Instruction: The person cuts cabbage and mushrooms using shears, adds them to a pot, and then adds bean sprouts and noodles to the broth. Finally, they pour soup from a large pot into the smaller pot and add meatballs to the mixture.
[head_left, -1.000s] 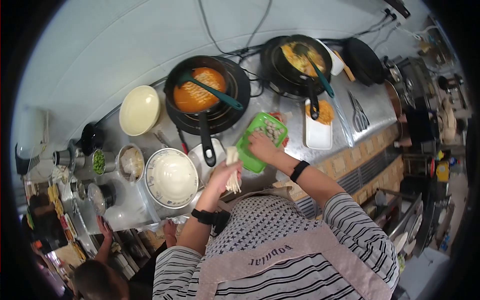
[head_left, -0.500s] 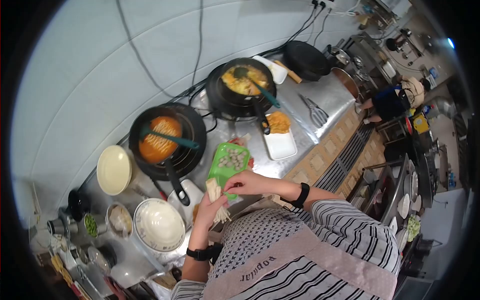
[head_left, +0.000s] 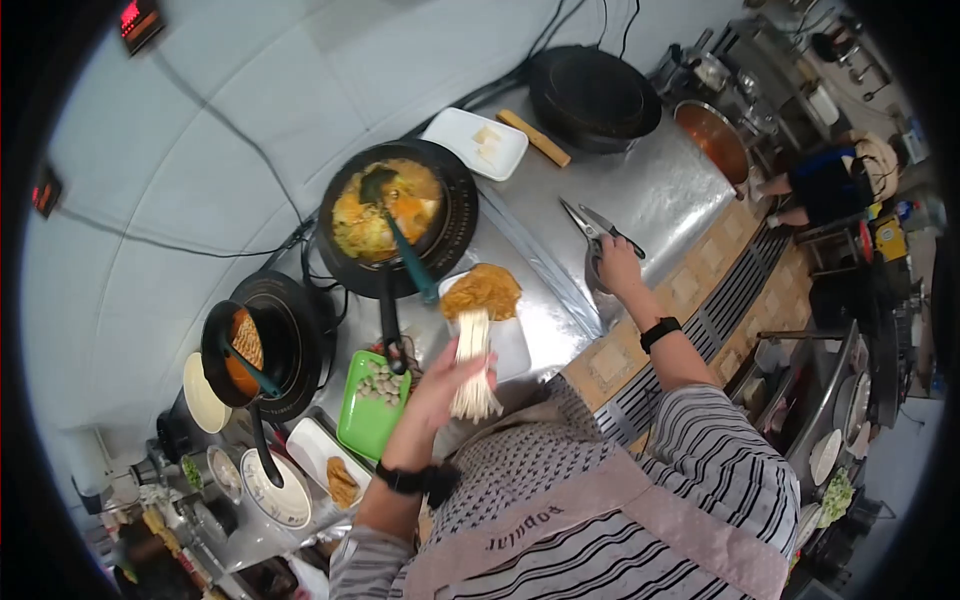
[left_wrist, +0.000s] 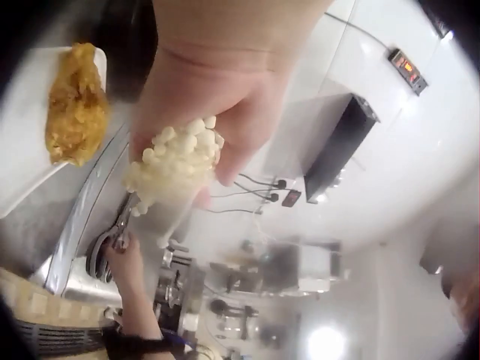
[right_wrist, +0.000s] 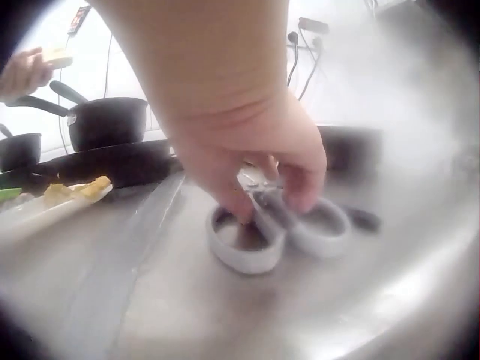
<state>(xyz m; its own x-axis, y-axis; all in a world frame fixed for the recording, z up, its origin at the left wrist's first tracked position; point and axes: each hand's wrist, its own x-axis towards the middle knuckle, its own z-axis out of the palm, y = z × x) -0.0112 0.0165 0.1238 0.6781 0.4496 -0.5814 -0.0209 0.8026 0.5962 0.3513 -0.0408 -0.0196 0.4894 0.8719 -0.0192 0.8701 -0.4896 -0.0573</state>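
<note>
My left hand (head_left: 438, 388) grips a bunch of enoki mushrooms (head_left: 473, 365) around its middle, over the front of the counter. The small round caps of the enoki (left_wrist: 180, 154) face the camera in the left wrist view. Over to the right, my right hand (head_left: 620, 268) reaches down to grey-handled scissors (head_left: 580, 220) lying on the steel counter. In the right wrist view the thumb and fingers pinch the scissors' handle loops (right_wrist: 247, 259), and the hand hides part of the blades. A dark-handled utensil (head_left: 622, 236) lies alongside the scissors.
A pan of yellowish food (head_left: 345, 215) with a teal spatula stands at the back. Further left are a pan of orange broth (head_left: 238, 380) and a green tray (head_left: 362, 425) with greyish balls. A white tray (head_left: 512, 345) bears orange food; a black pan (head_left: 595, 95) stands far right.
My right hand has gone from the green tray to the enoki, then right to the scissors. My left hand keeps hold of the enoki. The head view has turned rightward.
</note>
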